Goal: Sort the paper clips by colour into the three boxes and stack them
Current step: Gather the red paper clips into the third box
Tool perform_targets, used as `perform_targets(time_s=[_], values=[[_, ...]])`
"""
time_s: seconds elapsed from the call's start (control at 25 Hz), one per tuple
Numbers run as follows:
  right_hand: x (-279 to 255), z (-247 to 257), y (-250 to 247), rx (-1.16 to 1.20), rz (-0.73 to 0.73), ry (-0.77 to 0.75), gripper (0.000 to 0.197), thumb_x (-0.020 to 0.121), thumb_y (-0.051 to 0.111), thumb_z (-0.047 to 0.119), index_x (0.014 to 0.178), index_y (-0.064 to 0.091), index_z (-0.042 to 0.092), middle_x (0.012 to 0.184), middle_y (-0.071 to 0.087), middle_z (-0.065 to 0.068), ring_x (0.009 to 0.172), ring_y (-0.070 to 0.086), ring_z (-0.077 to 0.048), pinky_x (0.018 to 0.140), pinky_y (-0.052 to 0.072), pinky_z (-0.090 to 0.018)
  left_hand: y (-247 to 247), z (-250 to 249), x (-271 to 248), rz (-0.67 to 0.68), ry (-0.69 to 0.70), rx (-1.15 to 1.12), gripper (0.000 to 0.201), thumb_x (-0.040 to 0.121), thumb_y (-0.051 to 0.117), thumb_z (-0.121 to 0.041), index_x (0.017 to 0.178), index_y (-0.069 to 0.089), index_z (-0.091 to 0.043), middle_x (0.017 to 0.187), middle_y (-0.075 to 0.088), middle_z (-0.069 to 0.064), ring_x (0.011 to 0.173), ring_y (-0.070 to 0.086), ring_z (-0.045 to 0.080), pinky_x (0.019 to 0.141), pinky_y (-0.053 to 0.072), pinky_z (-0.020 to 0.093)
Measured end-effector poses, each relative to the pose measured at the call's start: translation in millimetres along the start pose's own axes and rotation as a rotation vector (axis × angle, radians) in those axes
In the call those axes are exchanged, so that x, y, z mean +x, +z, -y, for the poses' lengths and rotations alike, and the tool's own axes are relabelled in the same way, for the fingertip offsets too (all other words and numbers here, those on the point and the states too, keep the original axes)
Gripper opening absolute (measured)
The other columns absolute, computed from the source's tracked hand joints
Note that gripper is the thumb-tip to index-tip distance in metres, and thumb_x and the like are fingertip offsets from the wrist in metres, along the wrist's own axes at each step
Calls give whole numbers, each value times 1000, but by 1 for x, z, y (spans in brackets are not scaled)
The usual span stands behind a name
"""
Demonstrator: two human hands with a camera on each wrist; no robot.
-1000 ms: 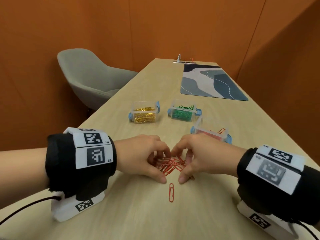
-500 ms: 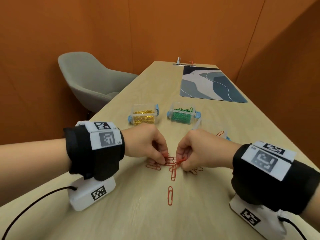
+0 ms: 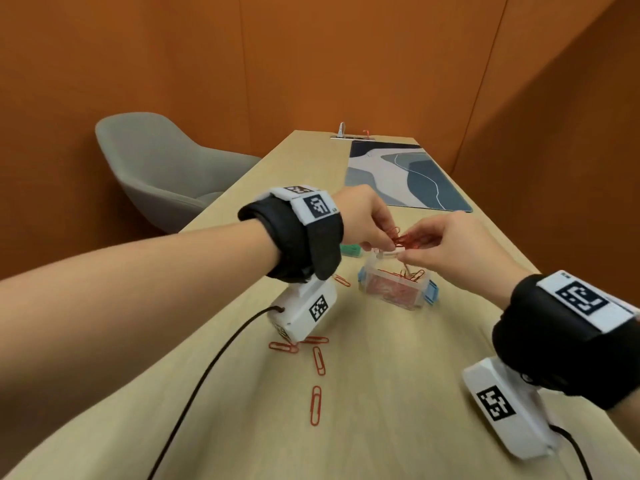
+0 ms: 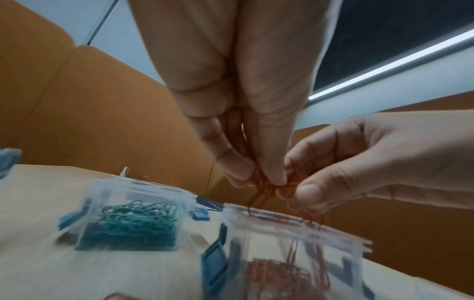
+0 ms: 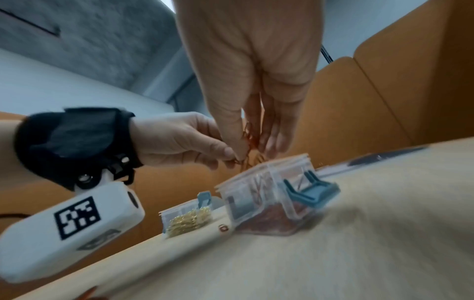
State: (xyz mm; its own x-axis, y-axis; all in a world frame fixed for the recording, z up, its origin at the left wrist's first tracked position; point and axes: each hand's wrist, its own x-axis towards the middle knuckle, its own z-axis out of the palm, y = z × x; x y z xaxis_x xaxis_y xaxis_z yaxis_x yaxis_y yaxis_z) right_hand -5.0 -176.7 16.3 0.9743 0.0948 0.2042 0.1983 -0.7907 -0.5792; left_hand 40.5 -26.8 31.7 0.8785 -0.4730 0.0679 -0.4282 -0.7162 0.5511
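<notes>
While two hands pinch—five loose clips.

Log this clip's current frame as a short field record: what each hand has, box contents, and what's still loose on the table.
left hand: pinches a bunch of red paper clips, above the red box
right hand: pinches the same bunch from the other side
red box: open, partly filled with red clips
green box: holds green clips
gold box: holds gold clips
loose red clips: several lie on the table near the person
stacking: not yet done
</notes>
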Motion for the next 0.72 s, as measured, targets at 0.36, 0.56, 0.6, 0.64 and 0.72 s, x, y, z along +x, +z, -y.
perform_targets(time_s=[0.36, 0.56, 0.6, 0.64, 0.72], values=[[-31, 20, 9, -76, 345, -175, 12, 75, 75, 24, 87, 74, 23, 77, 68, 10, 63, 59, 2, 55, 44, -6, 10, 55, -47, 321, -10, 508, 46, 92, 52, -33, 138, 43, -26, 140, 46, -6, 120, 50, 15, 101, 37, 25], [-45, 45, 43, -302, 638, -267, 76, 62, 77, 54, 130, 52, 30, 108, 53, 17, 91, 48, -1, 77, 40, -18, 0, 63, -74, 320, 80, 507, 31, 93, 51, -28, 123, 58, -28, 126, 58, -7, 107, 54, 8, 91, 40, 19], [-46, 48, 47, -335, 658, -284, 82, 60, 78, 54, 132, 49, 30, 113, 50, 14, 93, 44, -2, 78, 39, -20, -3, 66, -84, 313, 77, 475, 28, 92, 53, -29, 118, 62, -30, 120, 60, -9, 103, 55, 6, 90, 42, 18], [-47, 50, 50, -355, 663, -298, 84, 59, 79, 54, 133, 48, 29, 114, 48, 13, 92, 43, -3, 78, 40, -20, -6, 68, -95, 316, 61, 428, 26, 90, 55, -33, 115, 64, -31, 117, 61, -10, 100, 55, 3, 90, 44, 18], [-46, 51, 52, -337, 648, -291, 79, 60, 81, 49, 130, 52, 29, 101, 48, 14, 85, 44, -2, 72, 40, -18, -8, 68, -116, 339, 19, 308, 31, 83, 64, -40, 112, 66, -32, 112, 61, -12, 97, 56, 1, 90, 47, 20]])
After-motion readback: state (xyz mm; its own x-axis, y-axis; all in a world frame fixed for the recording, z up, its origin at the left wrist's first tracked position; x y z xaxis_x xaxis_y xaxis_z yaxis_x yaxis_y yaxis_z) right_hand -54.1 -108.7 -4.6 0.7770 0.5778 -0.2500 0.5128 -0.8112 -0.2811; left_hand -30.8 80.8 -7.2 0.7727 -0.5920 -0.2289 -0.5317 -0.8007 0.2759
